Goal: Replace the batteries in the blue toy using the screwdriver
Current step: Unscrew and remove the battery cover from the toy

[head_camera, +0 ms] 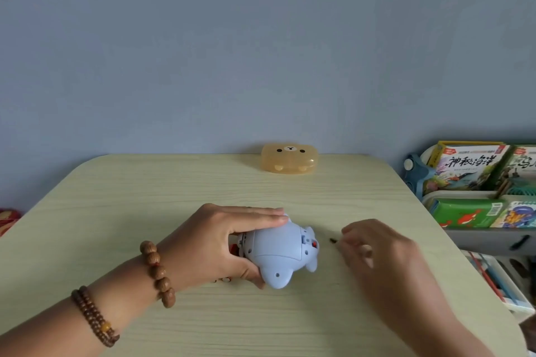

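Note:
The blue toy lies belly-up on the pale wooden table, its smooth underside and a small red switch facing up. My left hand grips it from the left, fingers over its far side and thumb on the near side. My right hand hovers just right of the toy, blurred, with its fingers curled. A tiny dark piece, perhaps a screw, lies on the table just off its fingertips. No screwdriver or batteries are visible.
An amber bear-face plastic case stands at the table's far edge by the wall. A shelf of colourful books and boxes is off the table's right side. Bead bracelets circle my left wrist.

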A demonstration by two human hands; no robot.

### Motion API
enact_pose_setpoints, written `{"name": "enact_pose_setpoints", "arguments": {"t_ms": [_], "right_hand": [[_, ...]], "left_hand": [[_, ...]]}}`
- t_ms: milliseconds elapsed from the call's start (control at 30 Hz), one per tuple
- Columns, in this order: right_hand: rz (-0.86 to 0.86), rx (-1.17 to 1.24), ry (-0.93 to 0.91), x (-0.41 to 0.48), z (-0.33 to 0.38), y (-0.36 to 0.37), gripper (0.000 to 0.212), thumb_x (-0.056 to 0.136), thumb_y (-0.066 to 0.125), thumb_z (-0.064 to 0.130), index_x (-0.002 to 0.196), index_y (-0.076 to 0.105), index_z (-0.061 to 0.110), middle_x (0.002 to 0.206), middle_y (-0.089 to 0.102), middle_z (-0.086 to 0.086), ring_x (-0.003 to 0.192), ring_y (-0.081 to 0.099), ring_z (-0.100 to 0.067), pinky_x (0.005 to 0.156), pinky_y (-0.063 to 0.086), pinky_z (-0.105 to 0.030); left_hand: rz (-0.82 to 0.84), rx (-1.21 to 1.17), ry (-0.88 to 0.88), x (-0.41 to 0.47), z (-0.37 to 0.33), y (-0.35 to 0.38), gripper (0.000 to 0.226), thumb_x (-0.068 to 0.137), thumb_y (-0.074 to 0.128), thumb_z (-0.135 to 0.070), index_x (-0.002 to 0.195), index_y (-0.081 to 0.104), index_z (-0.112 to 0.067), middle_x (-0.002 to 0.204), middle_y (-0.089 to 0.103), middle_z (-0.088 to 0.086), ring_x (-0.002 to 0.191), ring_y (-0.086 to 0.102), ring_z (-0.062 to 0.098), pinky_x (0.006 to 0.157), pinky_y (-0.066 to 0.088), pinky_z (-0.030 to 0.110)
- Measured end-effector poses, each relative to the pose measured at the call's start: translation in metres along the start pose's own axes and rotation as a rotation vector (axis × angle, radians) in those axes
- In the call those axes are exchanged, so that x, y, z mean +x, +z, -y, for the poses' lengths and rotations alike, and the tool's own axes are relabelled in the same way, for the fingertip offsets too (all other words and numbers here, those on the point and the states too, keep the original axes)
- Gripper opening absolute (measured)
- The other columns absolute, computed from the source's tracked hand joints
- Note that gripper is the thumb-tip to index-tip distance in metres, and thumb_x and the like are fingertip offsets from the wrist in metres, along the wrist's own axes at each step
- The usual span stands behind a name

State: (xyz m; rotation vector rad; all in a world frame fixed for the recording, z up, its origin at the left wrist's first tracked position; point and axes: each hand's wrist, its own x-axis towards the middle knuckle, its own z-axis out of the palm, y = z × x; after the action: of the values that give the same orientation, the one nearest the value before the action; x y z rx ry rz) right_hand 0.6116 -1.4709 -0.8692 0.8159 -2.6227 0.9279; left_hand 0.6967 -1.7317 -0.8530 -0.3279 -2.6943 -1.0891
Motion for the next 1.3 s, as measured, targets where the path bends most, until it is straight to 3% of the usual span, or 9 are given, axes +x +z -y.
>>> {"name": "enact_pose_setpoints", "arguments": {"t_ms": [100, 267, 467, 833, 967, 1100, 1200, 1300], "right_hand": [[-0.013, 0.156, 0.103, 0.007, 0.005, -0.036, 0.021, 0.081, 0.079, 0.013, 0.075, 0.071, 0.031, 0.069, 0.075, 0.018, 0.064, 0.071, -0.001, 0.066, 0.054, -0.023], [-0.009, 0.094, -0.184, 0.013, 0.026, -0.071, 0.014, 0.086, 0.075, 0.014, 0.083, 0.078, 0.028, 0.070, 0.071, 0.017, 0.070, 0.067, -0.003, 0.061, 0.046, -0.004], [0.058, 0.045, -0.279, 0.012, 0.024, -0.057, 0.013, 0.088, 0.063, 0.022, 0.089, 0.074, 0.029, 0.076, 0.066, 0.018, 0.070, 0.063, -0.003, 0.062, 0.044, -0.008], [0.111, -0.022, -0.321, 0.014, 0.026, -0.055, 0.016, 0.091, 0.070, 0.013, 0.089, 0.074, 0.028, 0.075, 0.063, 0.018, 0.066, 0.058, -0.004, 0.062, 0.044, -0.016], [0.127, -0.057, -0.342, 0.021, 0.029, -0.055, 0.016, 0.091, 0.068, 0.012, 0.090, 0.073, 0.028, 0.074, 0.061, 0.018, 0.065, 0.056, -0.003, 0.062, 0.042, -0.013], [0.145, -0.064, -0.347, 0.021, 0.029, -0.052, 0.017, 0.092, 0.059, 0.019, 0.089, 0.073, 0.028, 0.075, 0.062, 0.018, 0.062, 0.054, -0.002, 0.061, 0.041, -0.013], [0.159, -0.111, -0.371, 0.024, 0.033, -0.054, 0.017, 0.089, 0.058, 0.019, 0.086, 0.073, 0.025, 0.074, 0.063, 0.015, 0.061, 0.053, -0.003, 0.061, 0.044, -0.020], [0.214, -0.214, -0.420, 0.032, 0.041, -0.057, 0.018, 0.093, 0.053, 0.019, 0.085, 0.069, 0.022, 0.075, 0.061, 0.009, 0.064, 0.056, -0.014, 0.057, 0.048, -0.030]], "left_hand": [[-0.009, -0.008, -0.013, -0.002, 0.000, 0.002, 0.084, 0.053, 0.098, -0.024, 0.126, 0.064, -0.044, 0.135, 0.050, -0.042, 0.128, 0.049, -0.015, 0.106, 0.039, 0.009], [-0.006, -0.022, -0.017, 0.000, -0.001, 0.006, 0.084, 0.052, 0.099, -0.026, 0.129, 0.066, -0.037, 0.136, 0.056, -0.034, 0.127, 0.051, -0.013, 0.107, 0.040, 0.012], [-0.010, -0.030, -0.007, 0.001, -0.002, 0.009, 0.084, 0.052, 0.099, -0.027, 0.129, 0.066, -0.036, 0.136, 0.056, -0.033, 0.127, 0.052, -0.012, 0.107, 0.040, 0.011], [-0.010, -0.012, -0.003, 0.001, -0.001, 0.010, 0.083, 0.054, 0.098, -0.029, 0.130, 0.066, -0.036, 0.138, 0.057, -0.030, 0.128, 0.051, -0.012, 0.108, 0.040, 0.014], [-0.021, -0.035, -0.007, 0.000, -0.001, 0.010, 0.084, 0.052, 0.099, -0.027, 0.129, 0.066, -0.037, 0.137, 0.054, -0.035, 0.127, 0.052, -0.012, 0.108, 0.041, 0.014], [-0.022, -0.024, 0.005, 0.000, -0.001, 0.010, 0.083, 0.053, 0.099, -0.026, 0.130, 0.066, -0.034, 0.137, 0.058, -0.029, 0.128, 0.052, -0.010, 0.108, 0.042, 0.016], [-0.022, -0.024, 0.001, -0.001, 0.000, 0.010, 0.084, 0.053, 0.099, -0.026, 0.130, 0.066, -0.034, 0.138, 0.059, -0.026, 0.129, 0.052, -0.010, 0.109, 0.042, 0.017], [-0.021, -0.025, -0.002, -0.001, -0.001, 0.010, 0.083, 0.053, 0.099, -0.024, 0.129, 0.067, -0.035, 0.137, 0.059, -0.028, 0.128, 0.052, -0.010, 0.108, 0.043, 0.017]]}}
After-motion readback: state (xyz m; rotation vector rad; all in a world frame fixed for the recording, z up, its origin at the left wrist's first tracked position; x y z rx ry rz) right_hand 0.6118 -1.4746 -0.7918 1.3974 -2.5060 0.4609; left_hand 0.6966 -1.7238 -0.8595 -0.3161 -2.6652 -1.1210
